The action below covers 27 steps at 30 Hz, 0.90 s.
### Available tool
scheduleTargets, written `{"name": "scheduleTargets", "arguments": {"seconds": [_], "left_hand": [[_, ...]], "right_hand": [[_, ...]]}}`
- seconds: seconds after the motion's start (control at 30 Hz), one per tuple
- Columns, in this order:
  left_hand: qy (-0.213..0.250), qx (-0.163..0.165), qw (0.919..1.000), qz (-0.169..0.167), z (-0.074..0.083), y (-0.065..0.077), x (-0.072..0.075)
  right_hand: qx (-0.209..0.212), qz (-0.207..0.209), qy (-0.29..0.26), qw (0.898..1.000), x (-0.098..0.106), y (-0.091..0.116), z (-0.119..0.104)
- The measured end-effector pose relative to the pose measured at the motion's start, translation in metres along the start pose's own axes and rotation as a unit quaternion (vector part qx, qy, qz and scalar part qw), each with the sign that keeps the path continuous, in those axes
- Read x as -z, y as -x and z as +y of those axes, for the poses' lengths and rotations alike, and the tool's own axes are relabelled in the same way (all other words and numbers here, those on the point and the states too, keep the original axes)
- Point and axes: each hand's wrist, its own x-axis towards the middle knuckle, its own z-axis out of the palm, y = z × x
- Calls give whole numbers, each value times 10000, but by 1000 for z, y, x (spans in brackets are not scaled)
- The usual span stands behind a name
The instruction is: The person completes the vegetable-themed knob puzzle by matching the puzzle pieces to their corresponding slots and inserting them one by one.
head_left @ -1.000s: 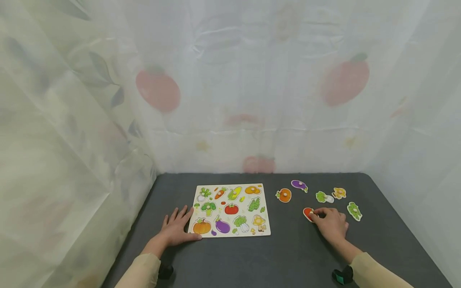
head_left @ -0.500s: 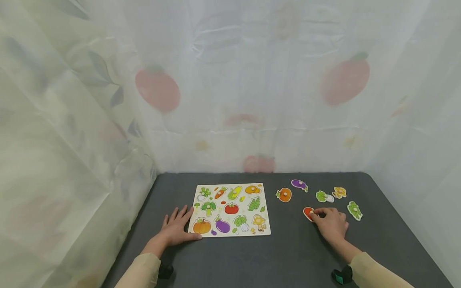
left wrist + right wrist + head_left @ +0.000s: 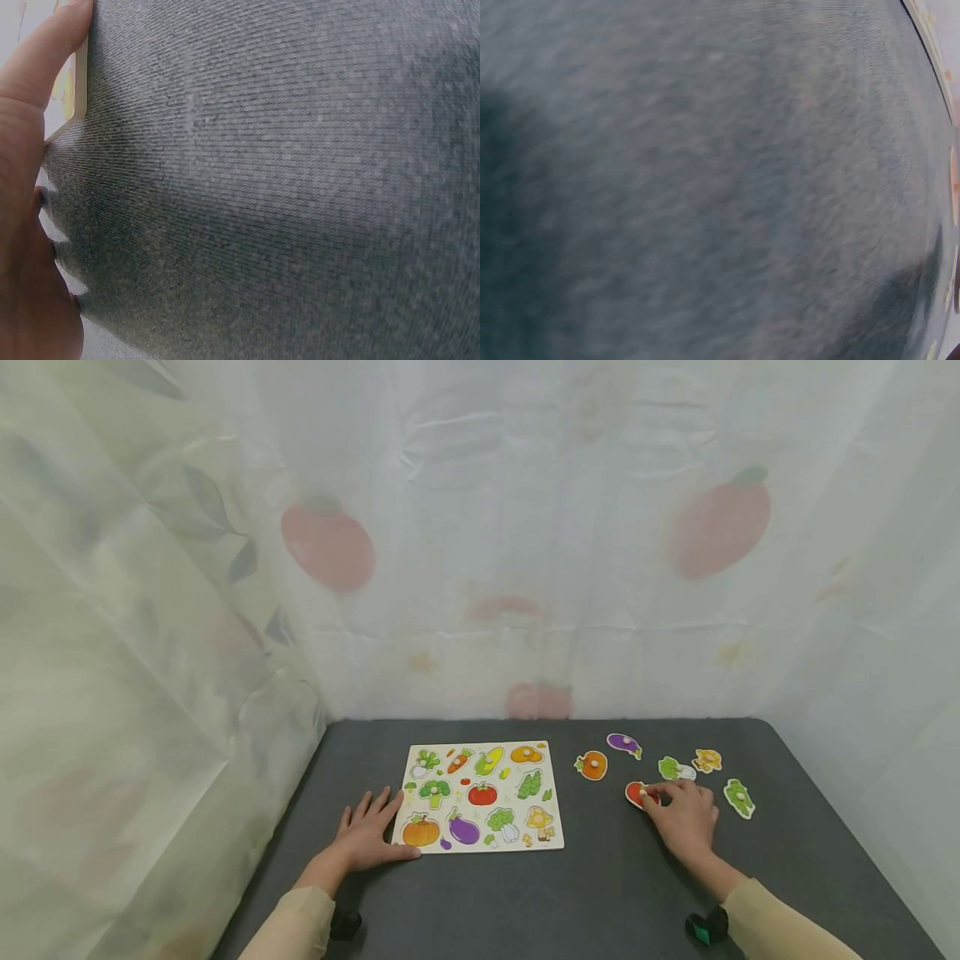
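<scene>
In the head view my right hand [image 3: 684, 818] pinches a red tomato puzzle piece [image 3: 635, 794] by its knob, the hand covering part of the piece. My left hand [image 3: 365, 835] lies with fingers spread at the left edge of a white vegetable puzzle board [image 3: 553, 839], its thumb along the lower left corner. The left wrist view shows the left thumb [image 3: 34, 64] against the board's edge [image 3: 81, 90]. On the board are vegetable pictures, some bearing knobs, among them a red tomato [image 3: 482, 794] and a purple eggplant [image 3: 464, 831]. The right hand is barely visible in the right wrist view.
Around the right hand lie more knobbed pieces: an orange pumpkin-like one [image 3: 592, 766], an eggplant [image 3: 624, 744], a bok choy [image 3: 677, 769], a yellow mushroom [image 3: 707, 761] and a green one [image 3: 739, 798]. The dark table [image 3: 517, 910] meets printed curtains [image 3: 480, 527] at the back and sides.
My right hand has moved slightly left and away from me, carrying the tomato piece with it. The left hand and the board stay where they were.
</scene>
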Motion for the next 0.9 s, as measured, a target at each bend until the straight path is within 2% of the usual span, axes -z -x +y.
{"name": "scheduleTargets", "arguments": {"seconds": [0.23, 0.4, 0.53, 0.7, 0.9], "left_hand": [[57, 10, 10000, 10, -1, 0, -1], [7, 64, 10000, -23, 3, 1, 1], [-34, 39, 9999, 105, 6, 3, 2], [-72, -15, 9998, 193, 6, 5, 2], [-69, 25, 9999, 107, 9, 6, 4]], "right_hand": [[825, 103, -190, 9964, -11, -8, -15], [1324, 58, -233, 9909, -26, -12, -33], [1661, -18, -167, 9860, -41, -15, -48], [1790, -297, -196, 9832, -57, -15, -72], [1834, -726, -198, 9802, -76, -14, -98]]}}
